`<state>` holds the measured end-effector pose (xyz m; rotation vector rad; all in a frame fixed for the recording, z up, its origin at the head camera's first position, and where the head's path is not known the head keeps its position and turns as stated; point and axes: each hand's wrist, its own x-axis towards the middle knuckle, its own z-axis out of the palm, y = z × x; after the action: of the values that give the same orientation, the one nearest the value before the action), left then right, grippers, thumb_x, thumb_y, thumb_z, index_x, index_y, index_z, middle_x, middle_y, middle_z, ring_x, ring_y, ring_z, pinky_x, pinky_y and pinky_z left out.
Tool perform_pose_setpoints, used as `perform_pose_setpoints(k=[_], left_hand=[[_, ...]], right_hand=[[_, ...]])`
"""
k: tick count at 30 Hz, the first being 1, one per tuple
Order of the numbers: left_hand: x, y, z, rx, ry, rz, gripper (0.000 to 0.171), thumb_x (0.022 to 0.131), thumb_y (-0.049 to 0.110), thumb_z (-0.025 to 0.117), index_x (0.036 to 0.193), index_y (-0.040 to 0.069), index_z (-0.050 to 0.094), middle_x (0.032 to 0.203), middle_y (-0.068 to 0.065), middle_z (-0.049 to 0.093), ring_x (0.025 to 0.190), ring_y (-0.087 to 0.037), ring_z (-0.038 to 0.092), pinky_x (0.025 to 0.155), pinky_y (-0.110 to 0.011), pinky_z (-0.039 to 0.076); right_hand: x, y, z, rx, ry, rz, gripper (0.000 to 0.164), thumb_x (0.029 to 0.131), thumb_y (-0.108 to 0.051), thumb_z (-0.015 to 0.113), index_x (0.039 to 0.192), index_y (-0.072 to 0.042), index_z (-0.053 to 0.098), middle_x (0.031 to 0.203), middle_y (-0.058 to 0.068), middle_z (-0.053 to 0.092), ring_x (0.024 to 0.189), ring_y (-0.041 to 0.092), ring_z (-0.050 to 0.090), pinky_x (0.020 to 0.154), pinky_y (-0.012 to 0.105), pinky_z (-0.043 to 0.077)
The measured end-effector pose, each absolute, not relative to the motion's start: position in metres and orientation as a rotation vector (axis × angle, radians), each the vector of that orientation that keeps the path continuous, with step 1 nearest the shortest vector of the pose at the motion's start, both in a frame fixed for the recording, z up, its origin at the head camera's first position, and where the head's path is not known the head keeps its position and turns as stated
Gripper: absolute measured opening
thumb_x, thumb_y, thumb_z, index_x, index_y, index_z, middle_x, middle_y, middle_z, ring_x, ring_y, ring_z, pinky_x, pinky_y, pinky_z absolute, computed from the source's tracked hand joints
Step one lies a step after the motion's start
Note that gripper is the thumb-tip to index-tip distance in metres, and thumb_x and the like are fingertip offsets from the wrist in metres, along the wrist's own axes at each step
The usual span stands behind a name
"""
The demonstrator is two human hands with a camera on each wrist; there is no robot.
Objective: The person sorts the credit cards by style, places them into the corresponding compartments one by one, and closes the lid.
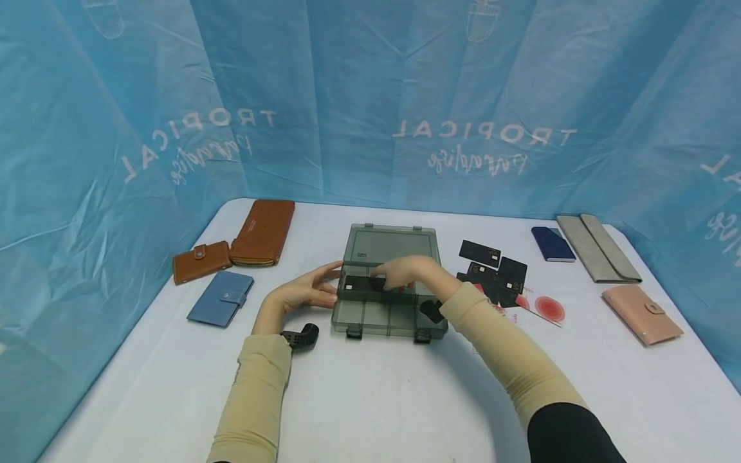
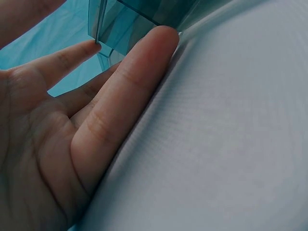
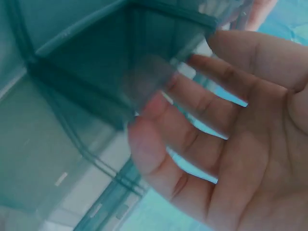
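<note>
A translucent dark-green compartment box [image 1: 376, 315] lies on the table in the head view, its lid [image 1: 395, 245] laid back. Inside one of its long compartments is a black card [image 1: 361, 283]. My left hand [image 1: 307, 288] stands at the box's left side, fingers extended; in the left wrist view fingertips [image 2: 166, 38] meet the box's clear wall. From the right, my right hand [image 1: 401, 272] reaches over the box, its fingers down at the card's right end. The right wrist view has its fingers [image 3: 190, 139] slightly bent at the compartment wall, thumb apart, fingertips partly hidden.
Several black cards [image 1: 512, 274] and red-and-white round-patterned pieces [image 1: 548, 309] lie right of the box. Farther right are a navy booklet [image 1: 552, 244], a grey wallet [image 1: 599, 249] and a pink wallet [image 1: 642, 314]. Brown wallets [image 1: 265, 231] and a blue wallet [image 1: 221, 298] lie left.
</note>
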<state>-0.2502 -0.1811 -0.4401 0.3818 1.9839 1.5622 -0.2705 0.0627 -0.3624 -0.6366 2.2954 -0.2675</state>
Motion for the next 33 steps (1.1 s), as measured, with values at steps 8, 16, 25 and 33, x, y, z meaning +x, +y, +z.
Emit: perform_pose_setpoints(k=[8,16,25,33], left_hand=[[-0.250,-0.182,-0.439,0.366,2.001,1.552,0.088,0.081,0.009,0.069,0.150,0.021,0.015,0.151,-0.014,0.017,0.112,-0.027,0.046,0.086,-0.036,0.047],[-0.251,-0.182,-0.442,0.371,2.004,1.550,0.090,0.080,0.012,0.071,0.150,0.021,0.016,0.151,-0.013,0.018,0.112,-0.026,0.046,0.086,-0.035,0.047],[-0.251,-0.182,-0.442,0.408,2.013,1.548,0.088,0.081,0.008,0.070,0.150,0.020,0.015,0.151,-0.014,0.018,0.108,-0.024,0.047,0.083,-0.032,0.047],[-0.252,-0.183,-0.444,0.400,2.007,1.555,0.089,0.080,0.007,0.070,0.150,0.020,0.015,0.151,-0.015,0.017,0.108,-0.024,0.048,0.083,-0.032,0.048]], right_hand=[[-0.285,0.114,-0.348,-0.743,2.343,-0.740,0.040,0.096,-0.015,0.047,0.136,-0.008,0.045,0.121,0.018,0.054,0.102,0.034,0.055,0.087,0.048,0.043],[-0.305,0.181,-0.364,-0.465,2.666,-0.999,0.034,0.096,-0.014,0.045,0.128,-0.003,0.052,0.118,0.022,0.055,0.104,0.036,0.052,0.088,0.050,0.041],[-0.325,0.218,-0.393,-0.260,2.756,-0.685,0.051,0.090,-0.002,0.047,0.138,0.006,0.035,0.138,0.032,0.033,0.125,0.045,0.035,0.097,0.053,0.034],[-0.327,0.224,-0.399,-0.105,2.736,-0.372,0.068,0.087,-0.011,0.057,0.144,0.001,0.023,0.144,0.030,0.020,0.129,0.050,0.020,0.099,0.068,0.014]])
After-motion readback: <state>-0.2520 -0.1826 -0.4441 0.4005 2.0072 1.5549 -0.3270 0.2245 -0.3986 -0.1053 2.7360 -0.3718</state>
